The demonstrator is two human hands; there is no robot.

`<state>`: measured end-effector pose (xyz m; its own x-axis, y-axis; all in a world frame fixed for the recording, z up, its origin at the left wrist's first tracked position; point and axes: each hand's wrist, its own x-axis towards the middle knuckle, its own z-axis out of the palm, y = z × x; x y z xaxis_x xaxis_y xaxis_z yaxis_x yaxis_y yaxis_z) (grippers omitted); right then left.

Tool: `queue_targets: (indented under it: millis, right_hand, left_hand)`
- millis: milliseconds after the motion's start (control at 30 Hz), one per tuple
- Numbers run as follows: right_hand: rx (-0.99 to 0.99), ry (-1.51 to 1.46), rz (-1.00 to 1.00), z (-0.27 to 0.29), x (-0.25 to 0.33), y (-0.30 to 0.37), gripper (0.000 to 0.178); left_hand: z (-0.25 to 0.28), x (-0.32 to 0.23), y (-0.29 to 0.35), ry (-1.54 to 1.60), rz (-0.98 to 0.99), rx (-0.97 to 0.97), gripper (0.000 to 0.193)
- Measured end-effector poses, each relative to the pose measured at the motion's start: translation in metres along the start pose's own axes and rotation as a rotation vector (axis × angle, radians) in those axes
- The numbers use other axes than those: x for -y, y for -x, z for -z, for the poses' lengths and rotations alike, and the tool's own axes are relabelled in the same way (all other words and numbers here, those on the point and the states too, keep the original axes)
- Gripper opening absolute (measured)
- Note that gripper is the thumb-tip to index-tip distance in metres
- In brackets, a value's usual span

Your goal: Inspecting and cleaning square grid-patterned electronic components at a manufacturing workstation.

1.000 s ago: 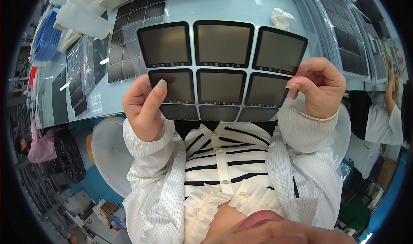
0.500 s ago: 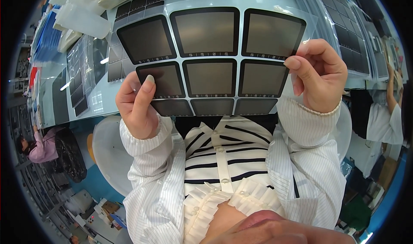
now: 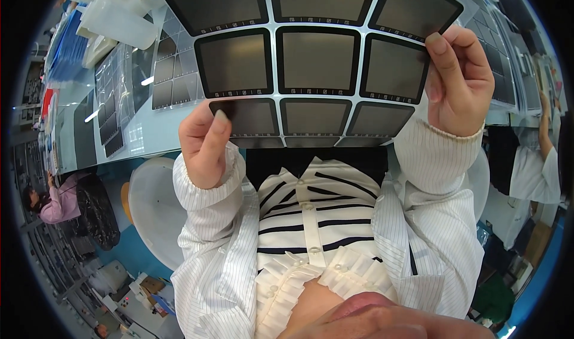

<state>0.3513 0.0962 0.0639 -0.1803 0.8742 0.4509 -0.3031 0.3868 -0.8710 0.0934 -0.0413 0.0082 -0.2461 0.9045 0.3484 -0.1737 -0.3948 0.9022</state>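
Between my two hands a clear plastic sheet [image 3: 274,58] is held up, bearing rows of dark rectangular panels with black borders. The sheet tilts and curves, its near rows foreshortened toward my waist. My left hand [image 3: 206,141] pinches its left edge beside a lower row, thumb on top. Higher up, my right hand [image 3: 457,79] grips the right edge between thumb and fingers. Fingers under the sheet are partly hidden. The sheet's far edge runs close to the top of the picture.
Similar panel sheets [image 3: 173,79] lie on the table [image 3: 140,141] at left, near a translucent plastic container [image 3: 119,25] and blue stacked sheets [image 3: 67,46]. More panel sheets [image 3: 487,46] are at right. Co-workers sit at far left [image 3: 60,201] and stand at far right [image 3: 532,165].
The sheet has risen away from my body toward the top of the picture and slightly right, now looking larger. Both hands keep hold; my right hand has moved up, my left a little right.
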Motion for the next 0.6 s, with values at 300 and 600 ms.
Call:
queue_targets:
  millis: [300,600]
  right_hand:
    - [0.145,0.078,0.015,0.002,0.0,-0.004,0.01]
    - [0.11,0.061,-0.032,0.003,0.0,-0.004,0.01]
  left_hand:
    - [-0.003,-0.009,-0.002,-0.168,0.127,-0.088,0.019]
    - [-0.004,-0.009,-0.003,-0.12,0.125,-0.108,0.019]
